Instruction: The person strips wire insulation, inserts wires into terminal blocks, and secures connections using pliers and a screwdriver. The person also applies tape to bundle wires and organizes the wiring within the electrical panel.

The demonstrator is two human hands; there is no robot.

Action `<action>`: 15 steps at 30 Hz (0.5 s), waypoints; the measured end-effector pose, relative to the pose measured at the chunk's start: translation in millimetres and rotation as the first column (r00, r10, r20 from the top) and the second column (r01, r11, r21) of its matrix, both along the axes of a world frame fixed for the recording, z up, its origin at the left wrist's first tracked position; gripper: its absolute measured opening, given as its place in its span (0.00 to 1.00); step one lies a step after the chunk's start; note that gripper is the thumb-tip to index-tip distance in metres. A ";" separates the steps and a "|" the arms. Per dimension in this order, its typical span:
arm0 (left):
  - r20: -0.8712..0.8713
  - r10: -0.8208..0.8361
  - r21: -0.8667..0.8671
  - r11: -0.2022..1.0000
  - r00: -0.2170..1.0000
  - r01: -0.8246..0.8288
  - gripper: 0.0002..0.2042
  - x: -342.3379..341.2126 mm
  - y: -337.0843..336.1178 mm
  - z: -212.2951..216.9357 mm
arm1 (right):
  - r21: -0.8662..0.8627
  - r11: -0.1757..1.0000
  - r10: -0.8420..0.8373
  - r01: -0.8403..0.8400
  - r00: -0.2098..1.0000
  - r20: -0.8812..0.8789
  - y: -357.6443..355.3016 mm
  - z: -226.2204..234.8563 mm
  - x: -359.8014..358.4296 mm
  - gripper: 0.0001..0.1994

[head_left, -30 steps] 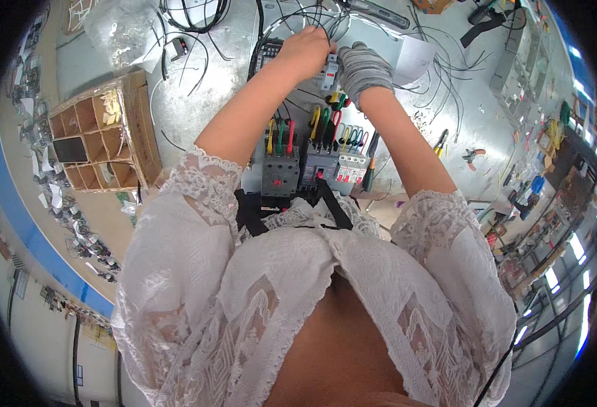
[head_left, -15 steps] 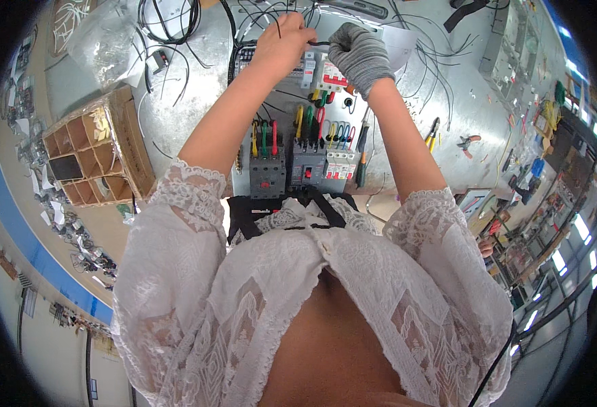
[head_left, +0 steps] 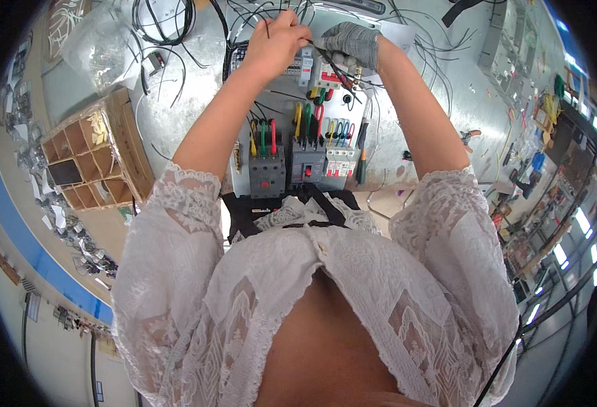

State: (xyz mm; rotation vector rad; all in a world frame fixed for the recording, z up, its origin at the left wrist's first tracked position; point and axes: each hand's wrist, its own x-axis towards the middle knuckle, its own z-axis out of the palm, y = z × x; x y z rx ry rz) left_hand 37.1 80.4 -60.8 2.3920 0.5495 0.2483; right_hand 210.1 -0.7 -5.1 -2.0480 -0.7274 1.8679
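My bare left hand (head_left: 277,47) is closed at the far side of the panel, its fingertips pinching thin black wires (head_left: 336,65). Beside it, my right hand (head_left: 354,42), in a grey knit glove, is closed on the same wires, and their loose ends slant down to the right. Under the wires sits a white breaker with red parts (head_left: 331,76). Nearer to me on the metal mounting plate (head_left: 241,178) are two dark grey breakers (head_left: 267,171) with yellow, green and red leads, and a row of small white breakers (head_left: 340,163). My right fingertips are partly hidden.
A screwdriver (head_left: 362,163) lies right of the plate, and pliers (head_left: 471,136) lie beyond my right forearm. To the left stand a compartmented cardboard box (head_left: 123,136), a black cable coil (head_left: 191,24) and a clear plastic bag (head_left: 98,44). Loose black wires (head_left: 441,47) spread at the far right.
My right hand has turned and shifted slightly, with its wrist now out to the right. Black wire ends now fan down between my hands. My right forearm now covers the yellow-handled tool.
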 end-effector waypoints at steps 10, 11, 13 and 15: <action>0.050 0.027 0.040 0.999 0.998 -0.029 0.05 12.1 -2.2 7.0 | 0.072 0.946 -0.317 0.317 0.948 -0.009 -12.6 -24.5 -43.4 0.14; 0.059 0.018 0.028 0.999 0.998 -0.019 0.06 12.1 -0.6 2.5 | 0.065 0.940 -0.335 0.334 0.942 0.000 -13.5 -22.7 -44.1 0.14; 0.073 -0.004 0.009 1.000 0.997 0.003 0.06 9.4 5.6 -1.1 | 0.058 0.927 -0.372 0.371 0.928 0.011 -13.4 -18.3 -45.1 0.14; 0.097 -0.042 0.044 0.998 0.994 0.037 0.06 7.5 7.7 0.0 | 0.060 0.971 -0.238 0.233 0.967 0.086 -11.7 -19.6 -39.7 0.14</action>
